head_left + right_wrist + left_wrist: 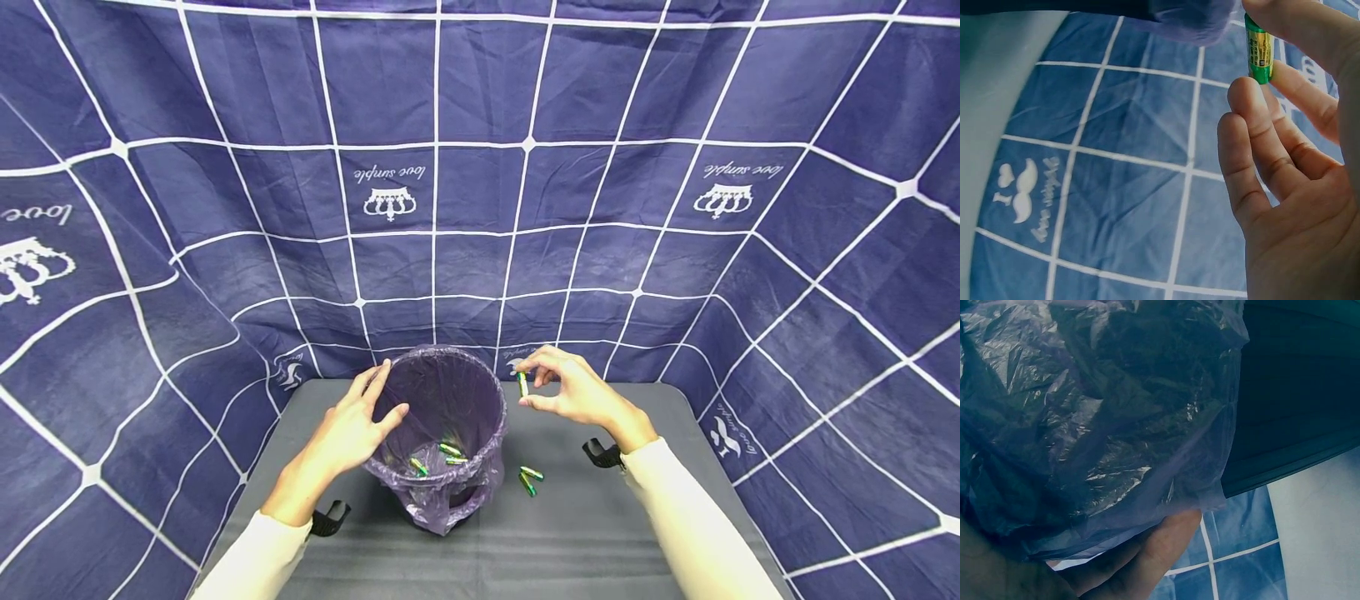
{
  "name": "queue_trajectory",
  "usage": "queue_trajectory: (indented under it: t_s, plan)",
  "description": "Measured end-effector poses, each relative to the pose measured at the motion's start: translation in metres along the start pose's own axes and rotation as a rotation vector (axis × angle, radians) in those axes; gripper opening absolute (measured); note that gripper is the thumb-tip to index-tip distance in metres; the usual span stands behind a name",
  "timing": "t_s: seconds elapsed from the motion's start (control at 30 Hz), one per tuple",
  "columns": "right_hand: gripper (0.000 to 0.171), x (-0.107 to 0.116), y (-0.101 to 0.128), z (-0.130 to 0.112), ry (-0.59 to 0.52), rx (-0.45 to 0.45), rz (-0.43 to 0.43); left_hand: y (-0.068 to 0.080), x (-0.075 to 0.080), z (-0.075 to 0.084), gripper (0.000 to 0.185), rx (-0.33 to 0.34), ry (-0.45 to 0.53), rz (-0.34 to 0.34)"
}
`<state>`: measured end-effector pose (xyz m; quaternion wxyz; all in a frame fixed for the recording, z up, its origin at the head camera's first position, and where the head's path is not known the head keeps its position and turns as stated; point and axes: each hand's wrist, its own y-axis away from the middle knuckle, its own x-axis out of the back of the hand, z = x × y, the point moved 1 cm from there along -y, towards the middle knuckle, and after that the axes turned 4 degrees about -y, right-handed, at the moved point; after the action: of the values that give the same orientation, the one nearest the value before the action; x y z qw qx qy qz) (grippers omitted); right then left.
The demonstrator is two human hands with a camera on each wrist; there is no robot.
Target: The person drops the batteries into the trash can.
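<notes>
Pinched between thumb and fingertips, a green and gold battery (522, 384) is held up by my right hand (573, 390), just right of the bin's rim. The right wrist view shows the same battery (1260, 51) with printing on its side. My left hand (348, 433) rests at the left rim of the bin (501, 408), its fingers fairly straight and spread. A thin purple plastic bag (1097, 412) lines the bin and folds over its outside. Several batteries (453, 460) lie at the bottom inside the bag.
Two more batteries (529, 481) lie on the grey table (585, 533) to the right of the bin. Dark blue cloth (480, 192) with white grid lines hangs behind and on both sides. Black straps (602, 452) show at both wrists.
</notes>
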<state>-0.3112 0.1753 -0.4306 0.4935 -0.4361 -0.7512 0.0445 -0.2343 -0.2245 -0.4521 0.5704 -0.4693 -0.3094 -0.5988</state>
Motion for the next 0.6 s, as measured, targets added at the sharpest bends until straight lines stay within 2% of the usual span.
queue_trajectory:
  t_s: [0.27, 0.6]
  plan:
    - [0.049, 0.000, -0.040, -0.023, 0.014, 0.055, -0.017, 0.000, 0.001, 0.000, 0.088, -0.001, 0.009, 0.009]
    - [0.045, -0.014, -0.085, -0.047, -0.003, 0.131, -0.056, 0.000, 0.002, 0.001, 0.088, 0.003, 0.018, 0.009]
